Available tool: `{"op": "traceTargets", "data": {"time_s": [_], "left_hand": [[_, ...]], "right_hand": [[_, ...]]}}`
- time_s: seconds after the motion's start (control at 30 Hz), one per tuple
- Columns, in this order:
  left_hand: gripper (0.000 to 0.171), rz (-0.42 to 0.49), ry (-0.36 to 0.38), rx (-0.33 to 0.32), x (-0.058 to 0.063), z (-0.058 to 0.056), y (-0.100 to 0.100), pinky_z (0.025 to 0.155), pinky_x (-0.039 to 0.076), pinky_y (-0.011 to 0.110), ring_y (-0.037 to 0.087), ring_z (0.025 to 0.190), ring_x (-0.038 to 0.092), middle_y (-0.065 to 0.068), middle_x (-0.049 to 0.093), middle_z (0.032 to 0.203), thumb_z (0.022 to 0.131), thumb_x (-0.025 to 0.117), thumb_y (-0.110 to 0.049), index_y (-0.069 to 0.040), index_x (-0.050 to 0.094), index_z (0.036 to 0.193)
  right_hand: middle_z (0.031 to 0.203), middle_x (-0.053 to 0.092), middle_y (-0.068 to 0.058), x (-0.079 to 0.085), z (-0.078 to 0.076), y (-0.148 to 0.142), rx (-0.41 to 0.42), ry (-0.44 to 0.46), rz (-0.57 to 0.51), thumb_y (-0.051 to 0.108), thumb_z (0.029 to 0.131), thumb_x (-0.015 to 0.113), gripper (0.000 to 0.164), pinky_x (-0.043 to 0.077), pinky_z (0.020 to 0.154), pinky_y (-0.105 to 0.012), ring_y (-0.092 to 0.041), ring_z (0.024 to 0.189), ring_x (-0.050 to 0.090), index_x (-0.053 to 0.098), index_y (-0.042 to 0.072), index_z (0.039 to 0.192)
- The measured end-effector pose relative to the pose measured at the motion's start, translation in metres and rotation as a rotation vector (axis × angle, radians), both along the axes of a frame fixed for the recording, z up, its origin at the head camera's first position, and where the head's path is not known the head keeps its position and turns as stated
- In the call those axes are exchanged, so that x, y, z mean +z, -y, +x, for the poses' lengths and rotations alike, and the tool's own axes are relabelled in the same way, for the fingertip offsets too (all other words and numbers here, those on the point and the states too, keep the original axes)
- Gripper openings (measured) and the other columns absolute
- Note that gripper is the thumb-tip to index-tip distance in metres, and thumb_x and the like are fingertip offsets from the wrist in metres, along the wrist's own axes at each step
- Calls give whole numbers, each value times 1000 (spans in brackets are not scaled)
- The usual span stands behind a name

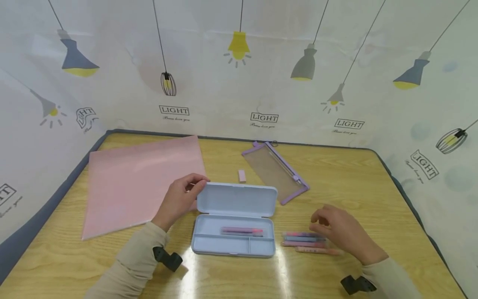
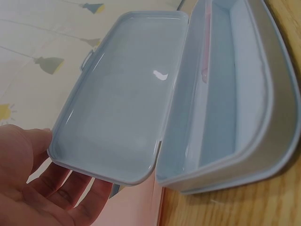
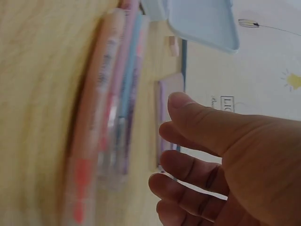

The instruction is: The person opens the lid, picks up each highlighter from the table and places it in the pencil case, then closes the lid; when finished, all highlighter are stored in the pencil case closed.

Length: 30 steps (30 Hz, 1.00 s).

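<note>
Holding the lid (image 1: 237, 200) of the rectangular pale-blue pencil case (image 1: 220, 245) on the wooden tabletop (image 1: 317, 276), the left hand (image 1: 179, 200) apparently steadies it for filling, while the relaxed, empty right hand (image 1: 339, 227), near slim pastel pens (image 1: 304, 244), should next pinch one.

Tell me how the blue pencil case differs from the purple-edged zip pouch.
The pencil case is opaque light blue, while the zip pouch is see-through with purple edging. The case has its lid raised, whereas the pouch lies flat. The left hand holds the case's lid; neither hand touches the pouch. Both rest on the wood-grain table.
</note>
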<state>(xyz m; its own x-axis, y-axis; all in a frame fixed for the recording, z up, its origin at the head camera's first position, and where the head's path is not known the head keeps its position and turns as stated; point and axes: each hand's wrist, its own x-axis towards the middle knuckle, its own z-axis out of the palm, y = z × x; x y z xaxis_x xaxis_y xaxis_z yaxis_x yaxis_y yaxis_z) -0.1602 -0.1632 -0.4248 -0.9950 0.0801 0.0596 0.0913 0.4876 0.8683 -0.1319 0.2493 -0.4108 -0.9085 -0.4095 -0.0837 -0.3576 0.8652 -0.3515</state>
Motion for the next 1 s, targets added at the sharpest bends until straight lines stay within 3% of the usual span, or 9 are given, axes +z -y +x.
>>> {"op": "traceTargets", "data": {"time_s": [0.2, 1.0], "left_hand": [[28, -6, -11, -8, 1, -1, 0, 81, 51, 36, 19, 93, 63, 5, 69, 107, 102, 55, -35, -13, 68, 113], [30, -8, -17, -8, -3, -1, 0, 81, 51, 34, 20, 92, 63, 7, 70, 106, 101, 55, -35, -11, 68, 113]], "right_hand": [[78, 53, 9, -15, -2, -9, -4, 60, -16, 28, 89, 73, 7, 41, 61, -23, -4, 69, 45, 69, 23, 86], [82, 57, 14, -24, -3, -9, 124, -33, -25, 21, 89, 72, 7, 45, 63, -24, 3, 70, 47, 70, 25, 84]]}}
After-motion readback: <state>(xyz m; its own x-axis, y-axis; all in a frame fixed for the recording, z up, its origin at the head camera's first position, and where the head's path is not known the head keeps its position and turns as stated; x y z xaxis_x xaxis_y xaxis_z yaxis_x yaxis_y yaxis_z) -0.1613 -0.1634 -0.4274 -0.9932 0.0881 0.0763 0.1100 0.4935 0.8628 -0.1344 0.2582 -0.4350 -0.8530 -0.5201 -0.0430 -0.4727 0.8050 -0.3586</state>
